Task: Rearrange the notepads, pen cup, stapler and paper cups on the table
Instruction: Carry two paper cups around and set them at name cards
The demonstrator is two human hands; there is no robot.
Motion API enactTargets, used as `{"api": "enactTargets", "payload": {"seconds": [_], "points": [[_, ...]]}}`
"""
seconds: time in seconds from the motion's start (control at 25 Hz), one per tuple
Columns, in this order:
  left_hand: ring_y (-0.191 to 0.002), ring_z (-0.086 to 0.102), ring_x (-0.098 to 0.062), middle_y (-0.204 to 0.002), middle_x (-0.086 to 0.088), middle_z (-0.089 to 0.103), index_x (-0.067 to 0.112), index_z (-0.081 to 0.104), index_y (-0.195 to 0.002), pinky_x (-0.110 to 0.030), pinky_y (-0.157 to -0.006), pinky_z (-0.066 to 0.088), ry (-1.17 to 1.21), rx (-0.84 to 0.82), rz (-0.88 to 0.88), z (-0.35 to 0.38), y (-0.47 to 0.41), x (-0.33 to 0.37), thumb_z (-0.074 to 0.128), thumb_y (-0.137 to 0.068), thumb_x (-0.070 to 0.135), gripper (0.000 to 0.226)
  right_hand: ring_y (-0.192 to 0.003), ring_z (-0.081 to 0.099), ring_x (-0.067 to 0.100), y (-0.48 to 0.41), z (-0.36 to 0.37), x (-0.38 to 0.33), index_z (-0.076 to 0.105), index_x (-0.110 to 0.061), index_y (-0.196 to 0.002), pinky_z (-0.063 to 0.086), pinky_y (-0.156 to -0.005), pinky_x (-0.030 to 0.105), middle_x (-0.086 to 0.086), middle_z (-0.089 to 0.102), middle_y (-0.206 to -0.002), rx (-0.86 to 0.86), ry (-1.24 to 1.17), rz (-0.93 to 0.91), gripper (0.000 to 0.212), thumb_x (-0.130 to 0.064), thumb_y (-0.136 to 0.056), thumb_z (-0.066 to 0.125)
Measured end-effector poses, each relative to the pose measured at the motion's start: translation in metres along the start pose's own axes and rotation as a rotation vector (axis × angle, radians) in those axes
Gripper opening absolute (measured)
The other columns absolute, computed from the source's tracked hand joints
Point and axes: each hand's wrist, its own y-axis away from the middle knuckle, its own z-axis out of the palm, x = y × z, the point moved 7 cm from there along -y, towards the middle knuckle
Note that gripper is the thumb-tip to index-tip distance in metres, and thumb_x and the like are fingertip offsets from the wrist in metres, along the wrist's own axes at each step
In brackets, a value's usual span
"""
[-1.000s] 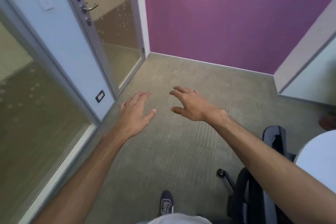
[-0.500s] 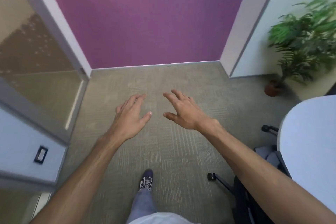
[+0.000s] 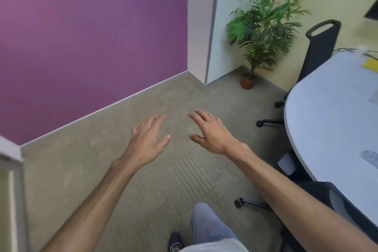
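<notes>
My left hand [image 3: 148, 139] and my right hand [image 3: 210, 132] hover side by side over the carpet, palms down, fingers spread, holding nothing. A rounded white table [image 3: 327, 120] fills the right edge of the view, about an arm's length right of my right hand. On its far corner lies a yellow notepad [image 3: 370, 65], only partly in view. Two pale flat shapes near the table's right edge are too blurred to name. No pen cup, stapler or paper cup shows.
A potted green plant [image 3: 261, 26] stands in the far corner. One dark office chair [image 3: 319, 47] sits behind the table and another [image 3: 319, 196] is tucked under its near edge. A purple wall runs across the left. My leg and shoe [image 3: 176, 241] are at the bottom.
The view has swung to the right: the glass door has left the frame, and the plant, the far chair and more of the table have come in. Both hands stay open and held out.
</notes>
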Motion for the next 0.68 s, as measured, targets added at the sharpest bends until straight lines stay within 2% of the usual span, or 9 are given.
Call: {"api": "enactTargets", "payload": {"seconds": [0.16, 0.32, 0.52, 0.68], "points": [[-0.143, 0.034, -0.024, -0.157, -0.005, 0.032, 0.025, 0.028, -0.153, -0.046, -0.111, 0.027, 0.017, -0.043, 0.110, 0.012, -0.080, 0.014, 0.052, -0.095, 0.047, 0.066, -0.150, 0.024, 0.031, -0.030, -0.007, 0.055, 0.025, -0.022, -0.156, 0.030, -0.115, 0.050, 0.014, 0.022, -0.164, 0.020, -0.010, 0.141, 0.071, -0.047, -0.097, 0.056], [-0.144, 0.032, -0.024, -0.159, -0.006, 0.030, 0.024, 0.026, -0.154, -0.047, -0.114, 0.026, 0.033, -0.081, 0.227, 0.035, -0.177, 0.048, 0.051, -0.096, 0.046, 0.067, -0.150, 0.023, 0.028, -0.071, -0.023, 0.132, 0.027, -0.022, -0.156, 0.031, -0.115, 0.050, 0.010, 0.022, -0.165, 0.068, -0.011, 0.251, 0.071, -0.048, -0.096, 0.056], [-0.145, 0.031, -0.024, -0.159, -0.007, 0.031, 0.024, 0.027, -0.154, -0.046, -0.115, 0.025, 0.050, -0.130, 0.310, 0.070, -0.305, 0.106, 0.053, -0.095, 0.046, 0.067, -0.151, 0.022, 0.026, -0.124, -0.060, 0.237, 0.028, -0.022, -0.156, 0.033, -0.115, 0.050, 0.007, 0.022, -0.165, 0.106, -0.033, 0.365, 0.069, -0.046, -0.097, 0.055], [-0.148, 0.025, -0.026, -0.162, -0.008, 0.024, 0.026, 0.026, -0.154, -0.048, -0.116, 0.022, 0.073, -0.192, 0.382, 0.101, -0.387, 0.163, 0.054, -0.094, 0.046, 0.069, -0.148, 0.028, 0.030, -0.149, -0.096, 0.314, 0.020, -0.021, -0.158, 0.034, -0.113, 0.051, 0.011, 0.028, -0.161, 0.133, -0.053, 0.452, 0.073, -0.044, -0.098, 0.055]]}}
